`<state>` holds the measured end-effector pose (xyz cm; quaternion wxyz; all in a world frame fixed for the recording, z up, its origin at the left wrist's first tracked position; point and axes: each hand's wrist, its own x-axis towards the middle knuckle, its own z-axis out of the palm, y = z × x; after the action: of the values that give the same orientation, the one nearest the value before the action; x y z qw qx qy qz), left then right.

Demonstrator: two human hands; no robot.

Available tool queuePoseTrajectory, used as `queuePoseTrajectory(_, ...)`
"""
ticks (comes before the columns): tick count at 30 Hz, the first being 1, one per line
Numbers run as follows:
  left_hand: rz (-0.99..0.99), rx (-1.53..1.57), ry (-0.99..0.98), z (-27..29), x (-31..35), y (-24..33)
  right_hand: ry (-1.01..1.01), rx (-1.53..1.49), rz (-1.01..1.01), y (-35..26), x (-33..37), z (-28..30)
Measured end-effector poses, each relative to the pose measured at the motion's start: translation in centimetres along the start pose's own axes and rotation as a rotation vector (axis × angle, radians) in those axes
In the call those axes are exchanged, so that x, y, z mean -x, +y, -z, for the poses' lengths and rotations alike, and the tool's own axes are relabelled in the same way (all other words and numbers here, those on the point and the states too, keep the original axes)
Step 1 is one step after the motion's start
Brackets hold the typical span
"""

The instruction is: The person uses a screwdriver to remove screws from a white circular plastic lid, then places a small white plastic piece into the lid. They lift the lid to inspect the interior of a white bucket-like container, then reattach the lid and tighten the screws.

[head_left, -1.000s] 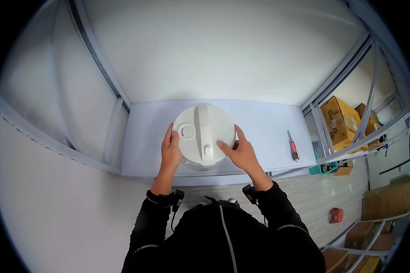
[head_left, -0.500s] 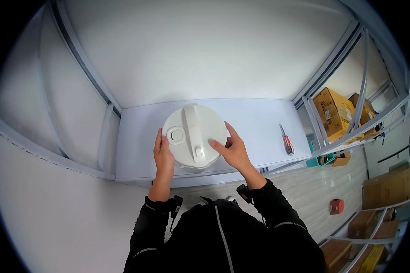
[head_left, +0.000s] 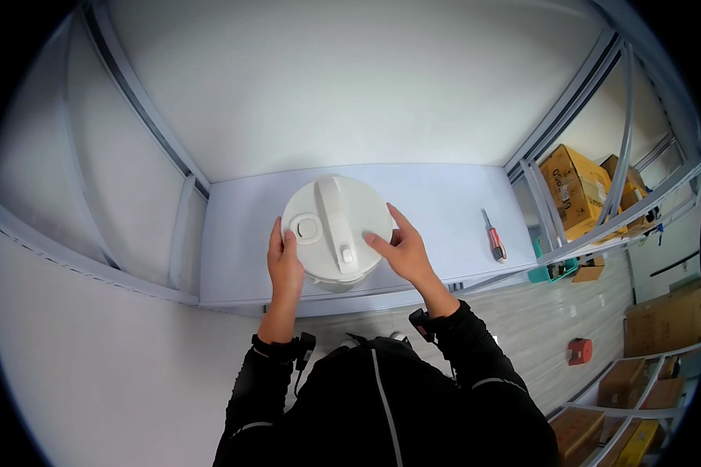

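A white round rice cooker (head_left: 366,204) stands on the pale tabletop (head_left: 444,202), seen from above. Its lid carries a raised bar handle (head_left: 332,206) with a button at the near end, and a round steam vent (head_left: 307,228) to the left of that bar. My left hand (head_left: 286,265) grips the cooker's left side, thumb at the lid's edge. On the opposite side my right hand (head_left: 407,253) holds it, with the thumb lying on the lid and the other fingers down along the wall, partly hidden.
A screwdriver (head_left: 494,237) with a red and dark handle lies on the table's right part. Metal frame posts (head_left: 187,233) flank the table. Beyond the right side are cardboard boxes (head_left: 572,191), a teal basket (head_left: 549,271) and a red stool (head_left: 579,351) on the floor.
My left thumb has shifted slightly inward over the lid's edge. The whole view has drifted a little; the cooker stays between both hands.
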<state>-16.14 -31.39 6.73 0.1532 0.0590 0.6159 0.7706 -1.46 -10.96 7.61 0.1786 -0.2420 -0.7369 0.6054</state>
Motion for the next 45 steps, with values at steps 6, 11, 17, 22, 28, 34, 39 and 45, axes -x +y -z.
queuePoseTrajectory(6,-0.093,-0.036,0.104,1.5,-0.5,-2.9,0.049,-0.017,0.068,0.6,-0.1,-0.4)
queuePoseTrajectory(11,-0.062,0.017,0.007,2.1,-0.8,-3.2,0.059,0.025,0.083,0.2,0.1,-0.5)
queuePoseTrajectory(17,-0.272,-0.377,0.003,0.9,1.1,-3.8,0.053,0.287,0.032,-1.3,0.9,-0.2)
queuePoseTrajectory(22,-0.291,-0.320,-0.052,0.5,1.8,-3.8,0.066,0.178,0.102,-0.2,1.1,-0.3)
queuePoseTrajectory(28,-0.316,-0.418,-0.016,-0.2,2.0,-2.8,0.062,0.119,0.139,-0.2,1.2,-0.6)
queuePoseTrajectory(34,-0.204,-0.293,0.041,-1.0,1.9,-1.6,0.109,0.124,0.182,-1.2,1.2,-1.1)
queuePoseTrajectory(39,-0.250,-0.295,0.072,-1.1,1.5,-1.7,0.106,0.226,0.084,-2.8,1.5,-0.5)
queuePoseTrajectory(45,-0.206,-0.258,0.013,-0.6,1.5,-1.4,0.075,0.137,0.102,-2.9,1.2,-0.9)
